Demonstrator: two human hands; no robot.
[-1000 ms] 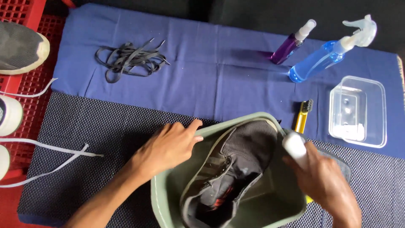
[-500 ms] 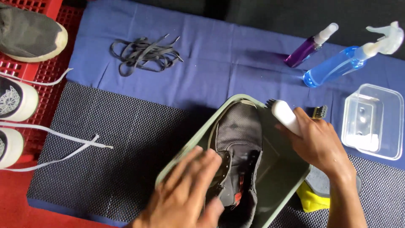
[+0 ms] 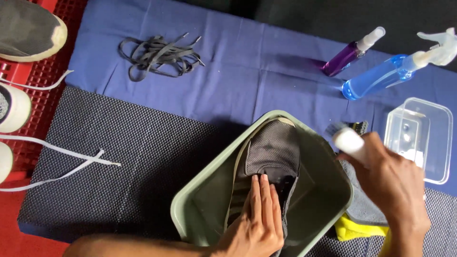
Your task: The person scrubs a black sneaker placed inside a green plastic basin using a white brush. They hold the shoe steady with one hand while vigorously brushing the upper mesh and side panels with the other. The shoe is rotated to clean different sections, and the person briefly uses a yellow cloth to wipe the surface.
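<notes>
Lying under the left hand [image 3: 257, 223] — grey shoe [image 3: 271, 157]; right hand [image 3: 395, 185] beside.

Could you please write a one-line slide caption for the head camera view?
Left hand steadies a dark shoe in a green tub; right hand holds a white-handled brush.

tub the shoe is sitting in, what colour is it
Sage green, a plain plastic tub, seen clearly in the head view.

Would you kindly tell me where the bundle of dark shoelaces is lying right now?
In the head view, the dark shoelaces lie upper left on the blue cloth, beyond the green tub and far from both hands.
</notes>
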